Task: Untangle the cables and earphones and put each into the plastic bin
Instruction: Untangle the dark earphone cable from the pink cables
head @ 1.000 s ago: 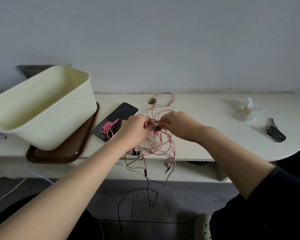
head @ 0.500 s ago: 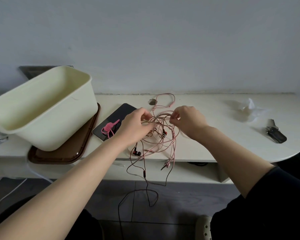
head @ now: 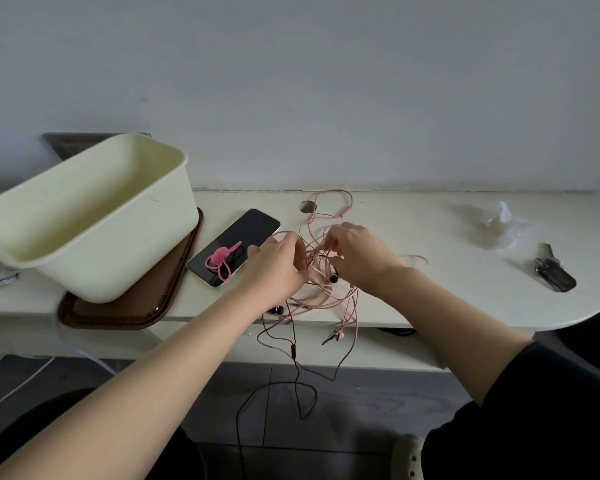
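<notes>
Lying knotted at the front edge of the white rounded tabletop (head: 430,299), the tangle of thin pink and dark-red earphone cables (head: 326,299) is pinched by left hand (head: 274,268) and right hand (head: 357,258) alike, so untangling seems in hand, and next calls for freeing one cord for the cream rectangular plastic bin (head: 118,258) at left.
</notes>
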Tool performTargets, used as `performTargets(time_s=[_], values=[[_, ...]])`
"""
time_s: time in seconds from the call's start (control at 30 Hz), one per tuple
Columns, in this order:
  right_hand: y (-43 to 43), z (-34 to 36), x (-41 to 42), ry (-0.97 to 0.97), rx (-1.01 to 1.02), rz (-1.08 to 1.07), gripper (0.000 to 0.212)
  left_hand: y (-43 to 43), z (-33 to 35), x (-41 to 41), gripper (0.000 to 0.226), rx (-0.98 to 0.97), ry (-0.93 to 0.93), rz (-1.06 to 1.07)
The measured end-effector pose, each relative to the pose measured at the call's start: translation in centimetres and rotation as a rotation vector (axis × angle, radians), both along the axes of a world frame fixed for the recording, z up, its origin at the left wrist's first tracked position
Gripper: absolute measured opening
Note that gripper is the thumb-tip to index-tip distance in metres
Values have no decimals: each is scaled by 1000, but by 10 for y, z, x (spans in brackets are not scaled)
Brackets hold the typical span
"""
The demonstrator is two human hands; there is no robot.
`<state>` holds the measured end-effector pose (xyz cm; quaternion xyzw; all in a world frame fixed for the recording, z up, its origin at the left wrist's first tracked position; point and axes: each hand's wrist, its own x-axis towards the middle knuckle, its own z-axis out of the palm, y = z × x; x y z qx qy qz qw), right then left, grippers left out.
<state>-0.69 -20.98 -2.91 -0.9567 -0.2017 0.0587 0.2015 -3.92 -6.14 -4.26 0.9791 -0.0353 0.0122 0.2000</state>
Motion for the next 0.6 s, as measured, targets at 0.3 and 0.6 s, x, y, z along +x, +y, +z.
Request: performTargets(time_s=[0.3,0.6], values=[[0,-6,1,33,-181,12,25,-12,2,2,35,-320,115,131],[-5,-2,6,-3,-182,-25,18,-1,10,2,27,-266,40,92]])
